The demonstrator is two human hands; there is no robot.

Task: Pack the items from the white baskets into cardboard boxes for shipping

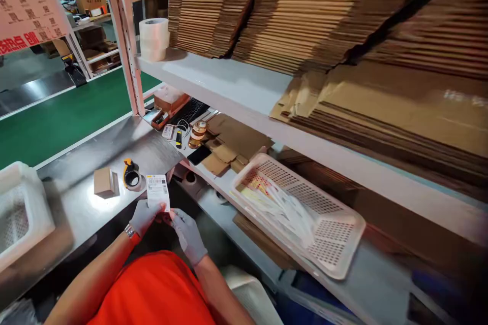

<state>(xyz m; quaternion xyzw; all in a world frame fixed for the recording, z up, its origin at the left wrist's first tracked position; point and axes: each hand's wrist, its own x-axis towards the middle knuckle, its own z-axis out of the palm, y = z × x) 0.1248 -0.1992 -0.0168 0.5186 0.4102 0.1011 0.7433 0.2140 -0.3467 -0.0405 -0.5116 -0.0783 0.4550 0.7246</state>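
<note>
A white printed shipping label (158, 193) is held up in front of my body, its barcode and text facing me. My left hand (144, 217), in a pale glove with fingertips bare, pinches its lower left edge. At its lower right corner, my right hand (186, 233), gloved the same way, is closed on the label too. Just beyond, on the metal table, stand a small brown carton (104, 183) and a black and yellow tape dispenser (131, 175).
A white basket (41, 203) stands at the left; a pink perforated basket (343, 264) of papers or bags sits on the lower right shelf. Flat cardboard stacks (305, 15) and tape rolls (154, 38) fill the upper shelf. A green conveyor belt (76, 106) runs behind the table (80, 162).
</note>
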